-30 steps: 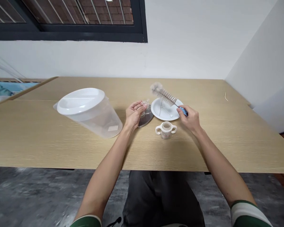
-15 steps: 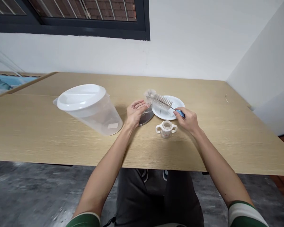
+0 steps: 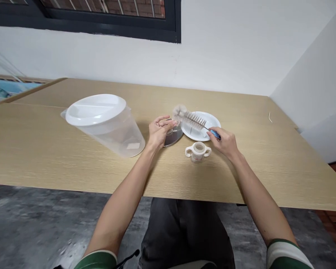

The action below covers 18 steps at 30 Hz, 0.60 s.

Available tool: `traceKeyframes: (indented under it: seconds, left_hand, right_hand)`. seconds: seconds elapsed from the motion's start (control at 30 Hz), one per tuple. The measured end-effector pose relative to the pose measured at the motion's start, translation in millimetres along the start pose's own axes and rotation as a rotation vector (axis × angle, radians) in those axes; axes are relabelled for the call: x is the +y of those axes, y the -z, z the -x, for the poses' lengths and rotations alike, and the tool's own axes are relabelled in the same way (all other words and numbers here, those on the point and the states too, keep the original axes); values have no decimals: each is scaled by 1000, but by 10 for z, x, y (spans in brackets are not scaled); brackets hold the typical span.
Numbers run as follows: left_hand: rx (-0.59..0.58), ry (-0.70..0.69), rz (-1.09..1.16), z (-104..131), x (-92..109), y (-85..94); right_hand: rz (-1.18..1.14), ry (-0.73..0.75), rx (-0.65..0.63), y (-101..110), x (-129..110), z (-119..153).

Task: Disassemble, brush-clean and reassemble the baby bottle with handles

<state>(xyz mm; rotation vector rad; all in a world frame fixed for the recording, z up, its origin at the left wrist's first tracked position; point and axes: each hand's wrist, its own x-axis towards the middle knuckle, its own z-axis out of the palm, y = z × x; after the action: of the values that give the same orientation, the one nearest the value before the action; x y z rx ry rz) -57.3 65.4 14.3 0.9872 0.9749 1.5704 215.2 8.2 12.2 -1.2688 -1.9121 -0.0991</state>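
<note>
Your right hand (image 3: 225,144) grips the brush (image 3: 193,119) by its blue handle (image 3: 215,134), bristles above the white plate (image 3: 213,119). Your left hand (image 3: 158,134) pinches a small clear piece (image 3: 177,123) beside the brush's tip. Nearer you on the worktop (image 3: 170,179) stands the two-handled cup (image 3: 198,152); left, the pitcher (image 3: 108,125).

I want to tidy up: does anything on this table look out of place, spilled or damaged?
One thing: a thin, pale, bent strip lies alone toward the back right of the table, away from the plate, cup and brush in the right hand. It looks like a stray scrap. I see no obvious spill or damage.
</note>
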Motion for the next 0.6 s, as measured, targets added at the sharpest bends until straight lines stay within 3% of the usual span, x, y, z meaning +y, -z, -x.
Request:
traceKeyframes:
  seconds: [0.13,0.27,0.43,0.6]
  left_hand:
    - [5,3,29,-23,19,30]
    - [11,-3,34,-34,27,43]
    - [17,-34,58,-26,24,34]
    - [19,-59,106,-25,53,23]
  right_hand:
    - [87,-73,67,35,105,-19]
    - [10,-129,139,40,78,-27]
    - [-31,-24,29,-33,-40,6]
    - [79,-84,34,-38,19,-1]
